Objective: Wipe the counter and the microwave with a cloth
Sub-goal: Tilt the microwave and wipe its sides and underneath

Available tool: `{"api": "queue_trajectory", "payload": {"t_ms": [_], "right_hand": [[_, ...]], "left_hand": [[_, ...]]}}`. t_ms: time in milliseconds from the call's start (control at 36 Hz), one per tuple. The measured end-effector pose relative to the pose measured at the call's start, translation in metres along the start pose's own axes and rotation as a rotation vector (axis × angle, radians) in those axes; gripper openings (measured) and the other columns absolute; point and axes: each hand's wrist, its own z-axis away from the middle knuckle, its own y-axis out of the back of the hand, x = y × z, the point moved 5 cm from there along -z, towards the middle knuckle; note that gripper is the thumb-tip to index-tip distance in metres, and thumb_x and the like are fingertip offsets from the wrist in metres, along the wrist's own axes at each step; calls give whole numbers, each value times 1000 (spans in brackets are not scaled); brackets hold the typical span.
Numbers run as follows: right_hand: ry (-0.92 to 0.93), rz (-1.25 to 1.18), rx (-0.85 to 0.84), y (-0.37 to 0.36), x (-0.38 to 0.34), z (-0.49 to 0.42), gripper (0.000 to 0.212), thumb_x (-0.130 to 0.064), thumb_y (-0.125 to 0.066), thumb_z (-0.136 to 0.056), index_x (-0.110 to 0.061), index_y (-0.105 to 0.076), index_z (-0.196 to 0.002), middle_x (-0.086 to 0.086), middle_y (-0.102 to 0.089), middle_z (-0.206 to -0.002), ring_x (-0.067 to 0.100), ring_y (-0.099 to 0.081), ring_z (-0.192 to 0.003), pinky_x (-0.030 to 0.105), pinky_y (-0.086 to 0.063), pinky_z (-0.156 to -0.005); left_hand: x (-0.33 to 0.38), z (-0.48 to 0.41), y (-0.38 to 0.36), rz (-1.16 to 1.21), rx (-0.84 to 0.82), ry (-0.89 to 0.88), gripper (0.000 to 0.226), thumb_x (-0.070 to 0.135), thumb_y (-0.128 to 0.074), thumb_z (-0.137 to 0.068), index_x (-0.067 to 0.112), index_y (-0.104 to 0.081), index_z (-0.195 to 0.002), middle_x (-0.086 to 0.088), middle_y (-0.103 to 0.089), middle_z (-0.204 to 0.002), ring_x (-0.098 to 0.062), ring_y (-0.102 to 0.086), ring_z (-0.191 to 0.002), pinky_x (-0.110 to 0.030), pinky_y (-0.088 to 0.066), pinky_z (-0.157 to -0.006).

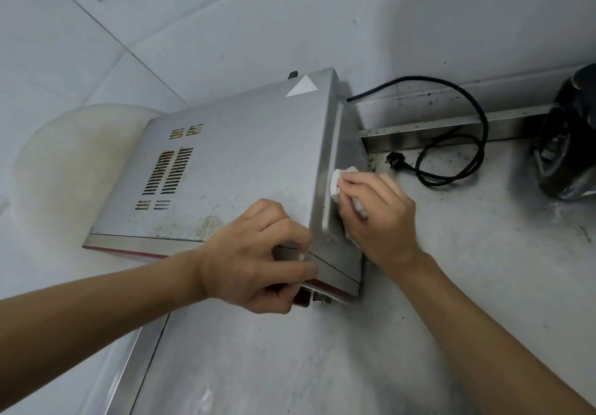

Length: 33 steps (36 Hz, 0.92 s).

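At centre, toward 10 o'clock: microwave [232,163], silver, top vents stained, standing on a steel counter [467,285] against a tiled wall [225,27].
At its 5 o'clock corner: left hand [254,263], fingers curled over the top front edge, gripping the casing.
At its 3 o'clock side: right hand [377,214], fingers bent round a bunched white cloth [337,182], pressing it to the right side panel.
At 2 o'clock of frame: black power cord [451,143], looped on the counter, plug [395,160] lying near the microwave.
At 3 o'clock edge: dark appliance [571,143], partly cut off.
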Motion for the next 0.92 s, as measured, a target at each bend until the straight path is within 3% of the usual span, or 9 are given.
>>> {"api": "queue_trajectory", "payload": {"t_ms": [222, 389, 472, 528, 611, 722, 833, 917], "right_hand": [[-258, 6, -267, -12, 41, 50, 14, -20, -62, -101, -10, -71, -97, -2, -68, -98, 20, -62, -79, 43, -54, -62], [-161, -60, -104, -8, 16, 1, 12, -11, -65, -101, -6, -75, -95, 3, -73, -100, 22, -67, -86, 38, -55, -69], [-206, -40, -38, -16, 26, -18, 13, -12, -64, -101, -7, -76, -99, 2, -74, -103, 21, -66, -88, 31, -51, -72], [-304, 15, -91, -26, 46, -10, 15, -16, -61, -102, -9, -75, -101, 1, -74, -104, 20, -64, -89, 30, -46, -70], [-483, 101, -258, -41, 80, 21, 18, -18, -58, -104, -13, -68, -90, -3, -61, -85, 27, -61, -82, 29, -34, -64], [-491, 169, -368, -40, 91, 48, 26, -26, -53, -105, -12, -64, -86, 0, -59, -80, 24, -57, -75, 29, -33, -60], [-447, 122, -330, -39, 90, 35, 21, -21, -59, -103, -11, -66, -87, 2, -62, -83, 22, -54, -77, 29, -33, -61], [-428, 49, -222, -45, 87, -8, 19, -19, -57, -103, -10, -70, -93, 5, -68, -91, 26, -58, -82, 34, -41, -65]], "left_hand": [[-1, 1, -1, -7, -9, 8, 16, 21, -66, -79, 18, -70, -94, -3, -46, -106, -27, -48, -77, -45, -44, -74], [-1, 1, -1, -5, -9, 4, 19, 23, -65, -81, 20, -65, -99, -4, -46, -106, -27, -48, -79, -46, -45, -74], [-1, 2, -2, 4, -13, 10, 19, 23, -66, -80, 20, -66, -99, -4, -46, -106, -27, -48, -79, -45, -44, -74], [-1, 2, -2, 4, -20, 12, 18, 23, -66, -80, 20, -66, -98, -4, -46, -106, -26, -48, -79, -45, -44, -75], [-1, 1, -1, -5, -22, 23, 15, 22, -65, -80, 18, -73, -92, -3, -46, -106, -27, -48, -77, -45, -44, -75], [0, 0, -1, -13, -28, 12, 14, 20, -67, -77, 17, -77, -85, -3, -46, -105, -28, -50, -75, -45, -45, -73], [0, 0, -1, -15, -2, 7, 20, 20, -68, -73, 19, -70, -94, -4, -47, -105, -29, -49, -75, -44, -45, -74], [0, 2, -3, -6, 3, 3, 24, 20, -67, -74, 21, -64, -98, -3, -47, -105, -28, -52, -75, -44, -45, -74]]}}
